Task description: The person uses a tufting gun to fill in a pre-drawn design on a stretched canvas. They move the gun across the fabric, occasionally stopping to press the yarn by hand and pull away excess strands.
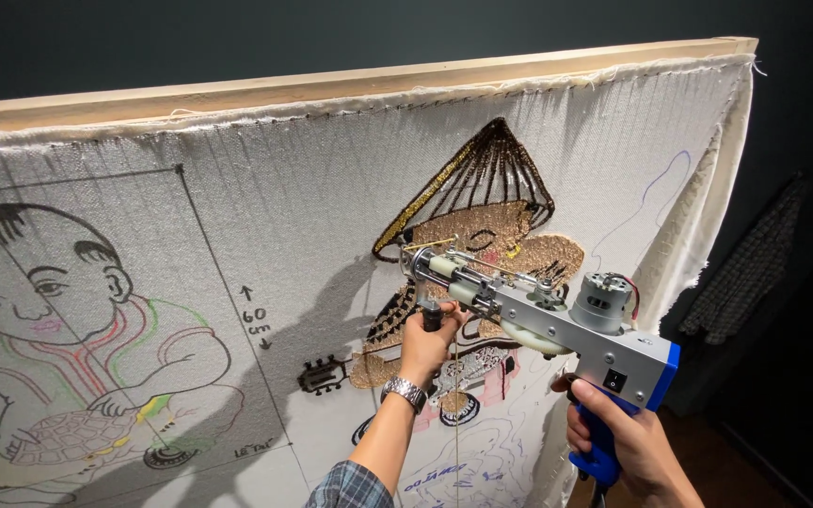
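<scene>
Tufting gun [557, 315] held up against the stretched white cloth [312, 207], its needle end pressed to the part-filled figure in the conical hat [482, 202], right of centre on the wooden frame [350, 80].

Left hand [428, 341] — closed in a fist round the short black front grip under the nose of the gun. Right hand [625, 442] — fingers wrapped shut on the blue rear handle, low at the frame's right edge.

Handling, by my reading: metal body with a motor on top, so likely weighty and nose-heavy — two grips make sense, front one to steer, rear one to carry. Rigid tool; the exposed moving parts along its top look like a place to keep fingers off. Thin yarn [456, 414] hangs slack below the gun, easily snagged. The cloth looks taut but giving.

Marker drawing of a child [68, 310] at left, untufted.
</scene>
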